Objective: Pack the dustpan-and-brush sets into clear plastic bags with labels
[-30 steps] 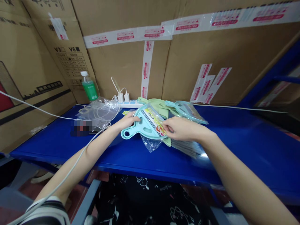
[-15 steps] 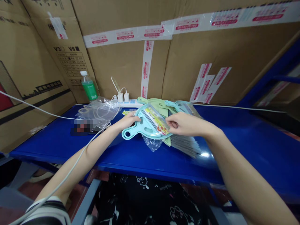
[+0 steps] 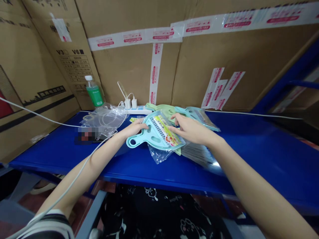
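Note:
My left hand (image 3: 138,128) grips a light-blue dustpan (image 3: 144,136) near its handle, the thumb on its upper face. A yellow printed label card (image 3: 166,129) lies on the dustpan under clear plastic. Over the label's right edge is my right hand (image 3: 187,128), its fingers apart and thumb stretched towards the card. Clear plastic wrap (image 3: 159,155) hangs below the dustpan. Grey brush bristles (image 3: 196,153) stick out under my right wrist. Behind lie a green dustpan (image 3: 163,108) and another light-blue one (image 3: 199,116) in plastic, partly covered.
A bottle of green liquid (image 3: 94,93) stands at the back left beside crumpled clear bags (image 3: 106,116). A power strip (image 3: 138,110) with white chargers sits against the cardboard wall (image 3: 129,66). A white cable (image 3: 84,171) crosses over my left forearm.
My right hand has opened from a closed pinch at the label and shifted slightly left and up. The dustpan in my left hand has moved a little left.

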A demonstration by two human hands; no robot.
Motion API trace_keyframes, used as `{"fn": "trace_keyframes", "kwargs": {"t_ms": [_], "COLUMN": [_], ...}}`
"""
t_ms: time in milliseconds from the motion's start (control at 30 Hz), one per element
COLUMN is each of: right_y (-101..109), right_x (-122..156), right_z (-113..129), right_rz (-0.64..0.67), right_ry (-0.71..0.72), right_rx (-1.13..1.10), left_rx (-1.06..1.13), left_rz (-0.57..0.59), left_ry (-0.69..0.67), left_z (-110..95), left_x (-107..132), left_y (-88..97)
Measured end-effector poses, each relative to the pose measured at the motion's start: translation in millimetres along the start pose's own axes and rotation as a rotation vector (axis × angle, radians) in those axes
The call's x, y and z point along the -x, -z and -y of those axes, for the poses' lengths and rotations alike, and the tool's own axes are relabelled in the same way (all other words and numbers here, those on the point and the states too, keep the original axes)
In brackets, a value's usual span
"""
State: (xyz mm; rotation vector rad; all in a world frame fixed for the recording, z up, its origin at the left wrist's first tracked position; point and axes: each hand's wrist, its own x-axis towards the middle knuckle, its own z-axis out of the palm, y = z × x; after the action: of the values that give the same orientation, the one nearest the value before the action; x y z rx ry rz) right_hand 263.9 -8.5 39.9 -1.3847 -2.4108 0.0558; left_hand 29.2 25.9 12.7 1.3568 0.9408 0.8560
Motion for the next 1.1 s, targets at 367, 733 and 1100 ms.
{"fn": "trace_keyframes", "kwargs": {"t_ms": [367,733,1100], "right_y": [-1.4,2.0,-6.5], "right_x": [1.1,-2.4,-4.7], "right_z": [-21.0,-2.5,-2.3], "right_rz": [-0.012,0.032,0.030], "right_ry": [-0.167,-0.104,-0.120], "right_rx": [0.197,-0.170,-0.181], "left_rx": [0.064,0.047,0.067], "left_rz": [0.045,0.143,0.126], "left_ry": [0.024,0.061,0.142], "left_z": [-3.3,0.8,-3.2], "left_x": [3.7,4.0,7.1], "left_y": [-4.4,0.4,-3.7]}}
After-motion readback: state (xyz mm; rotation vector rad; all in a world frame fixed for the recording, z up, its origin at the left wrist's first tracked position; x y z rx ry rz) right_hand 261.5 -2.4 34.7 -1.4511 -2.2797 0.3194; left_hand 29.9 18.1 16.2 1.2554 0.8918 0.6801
